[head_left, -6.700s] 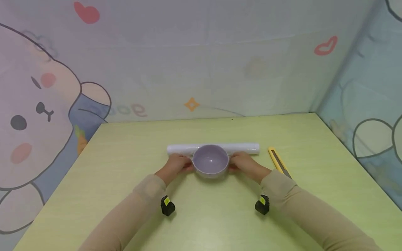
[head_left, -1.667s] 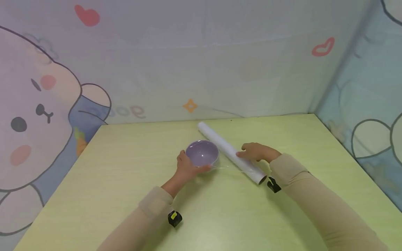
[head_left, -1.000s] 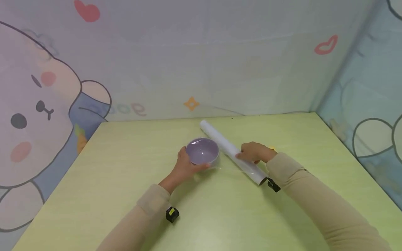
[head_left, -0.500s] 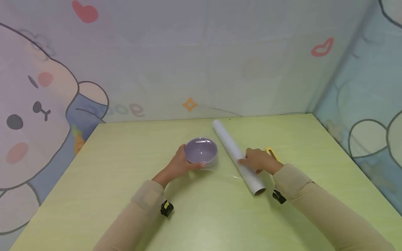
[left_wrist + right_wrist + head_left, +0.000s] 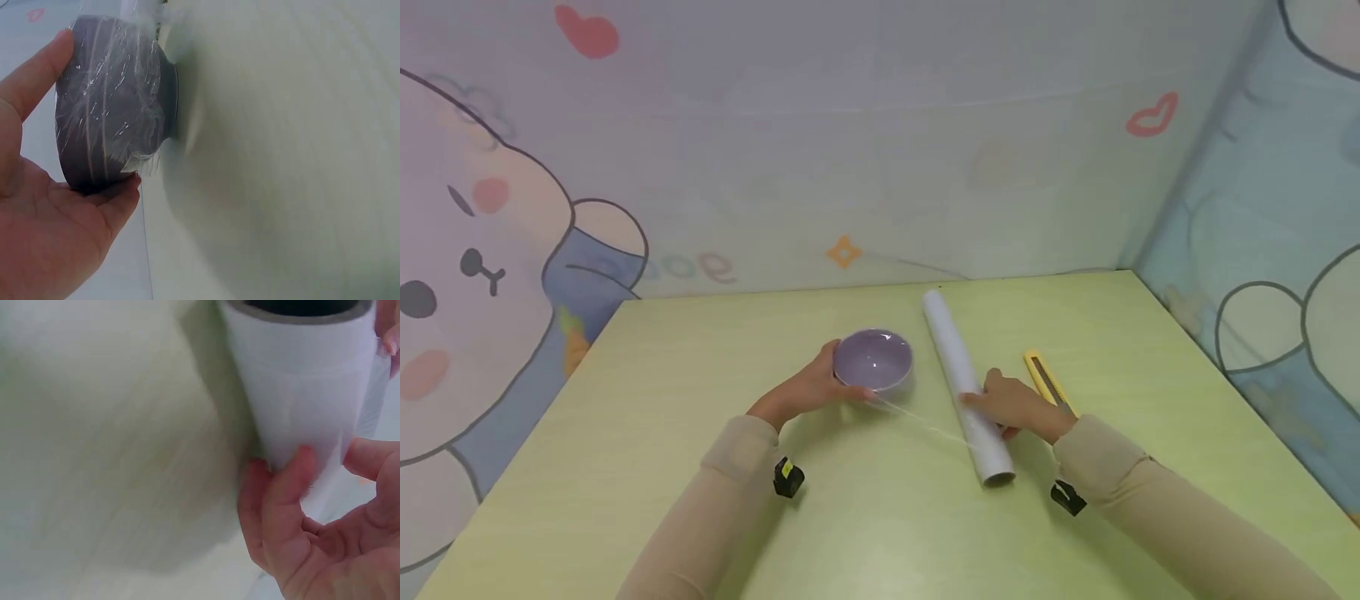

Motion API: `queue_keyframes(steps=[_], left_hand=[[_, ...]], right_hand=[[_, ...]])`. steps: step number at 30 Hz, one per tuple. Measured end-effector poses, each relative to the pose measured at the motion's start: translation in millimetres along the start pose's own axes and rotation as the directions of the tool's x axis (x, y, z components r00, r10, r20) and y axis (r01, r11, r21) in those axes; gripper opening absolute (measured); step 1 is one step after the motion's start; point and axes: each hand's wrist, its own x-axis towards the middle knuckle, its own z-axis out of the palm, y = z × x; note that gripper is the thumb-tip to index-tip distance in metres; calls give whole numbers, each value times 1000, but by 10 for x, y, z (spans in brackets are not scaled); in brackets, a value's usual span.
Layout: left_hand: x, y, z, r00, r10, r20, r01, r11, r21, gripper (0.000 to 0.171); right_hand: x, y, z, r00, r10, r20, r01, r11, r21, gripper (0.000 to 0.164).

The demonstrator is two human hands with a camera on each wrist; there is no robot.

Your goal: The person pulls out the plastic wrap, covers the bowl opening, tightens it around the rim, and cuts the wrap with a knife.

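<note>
My left hand (image 5: 808, 385) grips the left side of a purple bowl (image 5: 872, 360), its thumb at the front rim. In the left wrist view, wrinkled clear cling film (image 5: 128, 94) clings to the bowl's outer wall. A strip of film stretches from the bowl's front to a white roll of cling film (image 5: 951, 346). That roll slants on the table, its hollow near end toward me. My right hand (image 5: 1018, 407) holds it near the lower part; in the right wrist view, fingers and thumb curl round opposite sides of the roll (image 5: 303, 387).
A yellow box cutter (image 5: 1045, 377) lies just right of the roll, partly hidden behind my right hand and sleeve. Pale green wood-grain table (image 5: 865, 525) spreads all round. A printed cloth (image 5: 1000, 167) hangs along the far and right sides.
Earlier, both hands held the bowl, with the roll crosswise behind it. Now my right hand grips the roll. Over the last second the roll has swung to point more toward me, nearer the cutter.
</note>
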Motion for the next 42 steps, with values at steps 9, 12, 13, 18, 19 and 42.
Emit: queue_keyframes(steps=[9,12,13,18,19,42], left_hand=[[3,-9,-111,998,-34,59,33,999,15,91],[6,-6,-108,997,-41,70,41,999,5,92],[9,-8,-106,997,-43,70,43,999,1,93],[30,-12,-94,996,-48,78,49,999,-13,94],[31,-11,-94,996,-47,79,48,999,-13,95],[-42,-26,-234,993,-50,108,43,997,68,102]], right_hand=[[75,-27,13,986,2,169,-15,997,75,54],[154,-46,-43,978,27,206,-40,997,63,57],[189,-58,-62,977,35,211,-48,997,60,57],[337,-110,-146,977,46,206,-60,996,62,48],[359,-109,-158,978,51,204,-66,995,70,46],[230,-147,-122,999,43,-10,-43,992,-121,45]])
